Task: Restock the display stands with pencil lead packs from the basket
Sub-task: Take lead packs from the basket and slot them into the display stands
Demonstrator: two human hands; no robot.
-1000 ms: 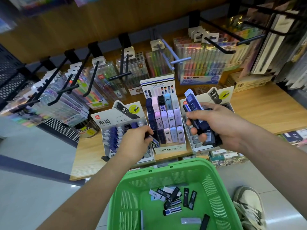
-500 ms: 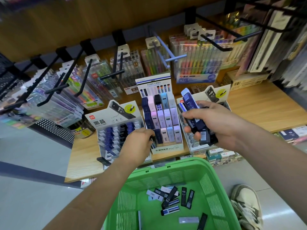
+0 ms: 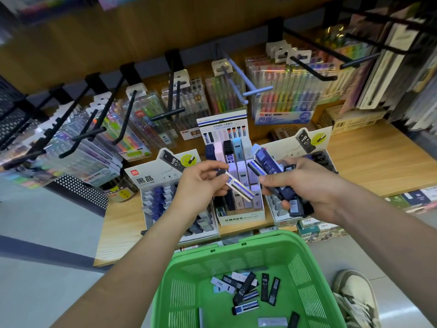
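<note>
- The left hand (image 3: 201,183) is pinching one lead pack (image 3: 240,188) between thumb and fingertips, its long axis pointing from the fingers toward 4 o'clock.
- The pack is hovering over the middle stand (image 3: 241,218), with the left hand nearer.
- The right hand (image 3: 307,188), at 3 o'clock, is curling its fingers round a bundle of packs (image 3: 267,162).
- Loose packs (image 3: 243,290) are lying in the basket (image 3: 236,245) at 6 o'clock.

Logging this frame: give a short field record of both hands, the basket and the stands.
Left hand: pinches one white-and-blue lead pack
Right hand: grips a bundle of dark packs
Basket: green, loose packs on its floor
Stands: three on the wooden shelf; left stand, MONO stand in the middle, right stand
</note>
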